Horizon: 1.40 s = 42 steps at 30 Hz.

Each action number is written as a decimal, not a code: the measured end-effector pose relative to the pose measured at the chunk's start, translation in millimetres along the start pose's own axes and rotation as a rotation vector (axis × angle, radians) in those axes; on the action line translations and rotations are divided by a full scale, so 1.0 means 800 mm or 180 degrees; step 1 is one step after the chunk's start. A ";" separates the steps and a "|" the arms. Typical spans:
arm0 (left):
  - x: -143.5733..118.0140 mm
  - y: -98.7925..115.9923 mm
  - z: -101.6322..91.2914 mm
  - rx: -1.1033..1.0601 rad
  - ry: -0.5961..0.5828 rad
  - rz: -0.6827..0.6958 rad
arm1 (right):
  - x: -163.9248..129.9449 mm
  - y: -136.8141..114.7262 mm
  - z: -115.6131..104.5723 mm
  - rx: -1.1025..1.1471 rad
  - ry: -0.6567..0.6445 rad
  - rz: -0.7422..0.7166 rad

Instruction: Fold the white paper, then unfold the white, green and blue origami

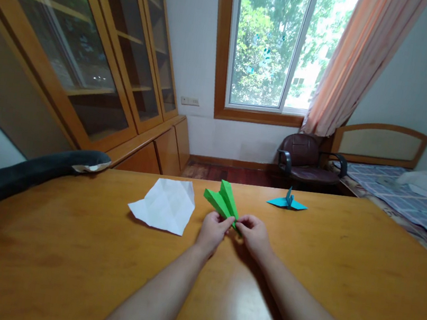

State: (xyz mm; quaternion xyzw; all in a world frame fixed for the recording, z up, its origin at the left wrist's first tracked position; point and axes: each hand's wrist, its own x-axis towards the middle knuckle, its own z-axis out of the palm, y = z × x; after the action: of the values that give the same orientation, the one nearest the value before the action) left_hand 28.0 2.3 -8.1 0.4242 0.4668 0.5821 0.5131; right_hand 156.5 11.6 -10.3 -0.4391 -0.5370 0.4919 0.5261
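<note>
A folded green paper plane (225, 201) is held just over the wooden table, its wide end pointing away from me and its narrow end toward me. My left hand (212, 231) pinches it near the narrow end, thumb on top. On the other side my right hand (255, 234) grips the narrow tip between thumb and fingers. The fingertips of both hands nearly meet, and they hide part of the tip. Left of the hands lies a creased white sheet of paper (168, 206). A blue origami crane (288, 201) rests near the far edge, to the right.
The wooden table (340, 275) fills the foreground. A dark stuffed toy (31, 167) stretches along its left side. Beyond the far edge stand a brown armchair (306, 158), a bed (412, 198) at right and a glass-door cabinet (139, 90) at left, with a window (266, 45) behind.
</note>
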 end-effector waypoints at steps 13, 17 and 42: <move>-0.003 -0.001 0.013 -0.0470 0.0022 -0.0126 | 0.000 0.010 -0.004 -0.1009 0.0323 -0.0780; -0.003 0.001 0.013 -0.0363 -0.0091 -0.0033 | -0.003 0.003 -0.002 -0.1357 0.0260 -0.0884; -0.011 0.009 0.010 0.0263 0.0015 -0.0369 | 0.001 0.004 -0.006 -0.1361 0.0435 -0.0396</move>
State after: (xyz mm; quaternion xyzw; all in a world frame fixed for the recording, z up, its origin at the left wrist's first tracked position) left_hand 35.0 -5.5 0.2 0.4160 0.5154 0.5327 0.5269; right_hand 161.3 13.2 -13.7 -0.5389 -0.6182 0.3027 0.4856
